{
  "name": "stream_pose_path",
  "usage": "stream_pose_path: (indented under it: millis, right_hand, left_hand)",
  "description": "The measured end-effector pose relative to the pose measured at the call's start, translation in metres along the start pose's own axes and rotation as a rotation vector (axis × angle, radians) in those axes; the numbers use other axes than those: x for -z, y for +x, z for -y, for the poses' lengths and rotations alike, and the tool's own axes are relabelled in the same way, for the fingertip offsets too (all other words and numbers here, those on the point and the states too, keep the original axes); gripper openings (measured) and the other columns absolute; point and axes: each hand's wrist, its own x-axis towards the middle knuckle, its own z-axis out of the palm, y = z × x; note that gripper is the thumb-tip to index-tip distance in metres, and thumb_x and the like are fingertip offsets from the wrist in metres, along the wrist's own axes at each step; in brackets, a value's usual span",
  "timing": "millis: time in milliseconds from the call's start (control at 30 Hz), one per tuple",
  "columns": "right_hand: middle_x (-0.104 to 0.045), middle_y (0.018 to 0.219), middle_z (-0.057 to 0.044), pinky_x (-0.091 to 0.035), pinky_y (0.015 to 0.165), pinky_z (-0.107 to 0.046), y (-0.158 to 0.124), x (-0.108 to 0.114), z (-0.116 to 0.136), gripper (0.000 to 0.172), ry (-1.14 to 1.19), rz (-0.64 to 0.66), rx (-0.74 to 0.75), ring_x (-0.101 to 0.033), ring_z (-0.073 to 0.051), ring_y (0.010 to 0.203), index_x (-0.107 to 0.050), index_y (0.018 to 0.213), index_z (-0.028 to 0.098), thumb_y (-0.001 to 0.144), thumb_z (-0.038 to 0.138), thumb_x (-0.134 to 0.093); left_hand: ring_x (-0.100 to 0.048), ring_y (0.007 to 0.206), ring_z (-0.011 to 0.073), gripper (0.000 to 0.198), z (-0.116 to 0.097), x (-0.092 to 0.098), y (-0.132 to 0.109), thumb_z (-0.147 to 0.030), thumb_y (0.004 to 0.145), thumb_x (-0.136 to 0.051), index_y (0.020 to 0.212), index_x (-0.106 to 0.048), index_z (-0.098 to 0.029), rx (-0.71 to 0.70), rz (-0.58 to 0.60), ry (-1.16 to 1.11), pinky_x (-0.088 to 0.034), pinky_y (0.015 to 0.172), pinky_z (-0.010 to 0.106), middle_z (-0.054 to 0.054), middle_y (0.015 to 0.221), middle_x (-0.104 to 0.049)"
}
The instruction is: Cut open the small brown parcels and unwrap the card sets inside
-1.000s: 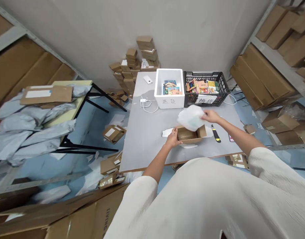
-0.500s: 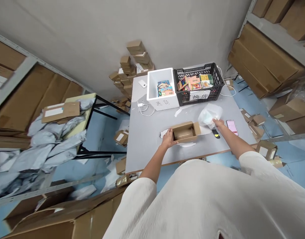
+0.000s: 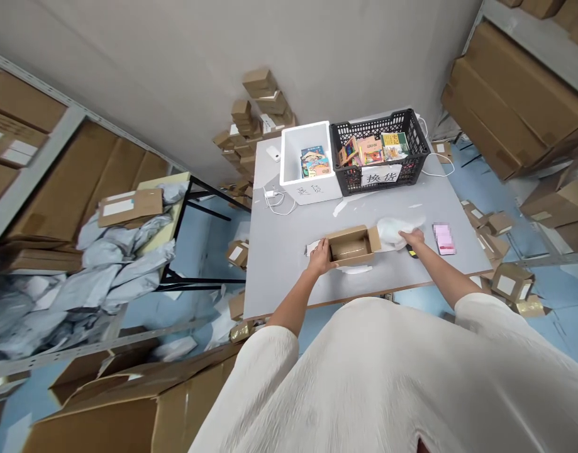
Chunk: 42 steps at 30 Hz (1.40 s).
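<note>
Now, left hand [image 3: 321,257] grips carton [image 3: 352,245]; right hand [image 3: 412,240] clenches bag [image 3: 391,228], lowered to carton's 3 o'clock; crate label [image 3: 380,178] reads 换货.

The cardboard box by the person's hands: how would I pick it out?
Find the grey table with a white foam box and black crate at its far edge. Nearer the person, the left hand touches the open cardboard box, the tabletop's only brown one.

Bright, even indoor light, soft shadows; wide-angle bending at the edges.
</note>
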Motion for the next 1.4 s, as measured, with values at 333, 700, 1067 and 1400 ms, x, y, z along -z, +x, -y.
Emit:
stream_pose_path:
  millis: [333,700,1067,1400]
  right_hand:
    - [-0.035,0.173,-0.021,-0.037,0.120,-0.065,-0.061,0.012,0.047,0.056,-0.231,-0.207,0.602,-0.041,-0.044,0.149,-0.059,0.149,0.021,0.096,0.040,-0.059]
    - [-0.058,0.156,-0.019,-0.051,0.109,-0.047,-0.131,-0.038,0.040,0.042,-0.864,0.322,1.000,-0.062,-0.037,0.130,-0.077,0.127,0.021,0.090,0.040,-0.082]
    - [-0.073,0.131,-0.016,-0.053,0.105,-0.037,-0.144,-0.029,0.036,0.020,-0.860,0.350,0.905,-0.071,-0.032,0.122,-0.080,0.112,0.017,0.100,0.029,-0.070]
    - [-0.075,0.133,-0.013,-0.054,0.110,-0.046,-0.139,-0.014,0.069,0.014,-0.592,0.264,1.019,-0.062,-0.034,0.140,-0.077,0.106,0.024,0.097,0.030,-0.069]
  left_hand:
    - [-0.034,0.165,0.0447,0.137,0.003,-0.006,0.003,-0.049,0.070,-0.098,0.176,-0.014,-0.027,-0.066,-0.038,-0.078,-0.032,0.131,0.055,0.022,0.185,-0.017]
    - [-0.054,0.152,0.0441,0.140,0.010,-0.014,0.001,-0.049,0.072,-0.099,0.179,-0.012,-0.029,-0.145,-0.062,-0.252,-0.046,0.122,0.049,0.021,0.186,-0.011]
    - [-0.060,0.144,0.0434,0.131,0.008,-0.011,-0.007,-0.048,0.071,-0.101,0.176,-0.025,-0.031,-0.254,-0.125,-0.324,-0.050,0.119,0.052,0.020,0.183,-0.016]
    - [-0.057,0.146,0.0416,0.126,0.002,0.042,-0.017,-0.054,0.074,-0.094,0.176,-0.025,-0.032,-0.242,-0.158,-0.308,-0.048,0.122,0.050,0.015,0.180,-0.028]
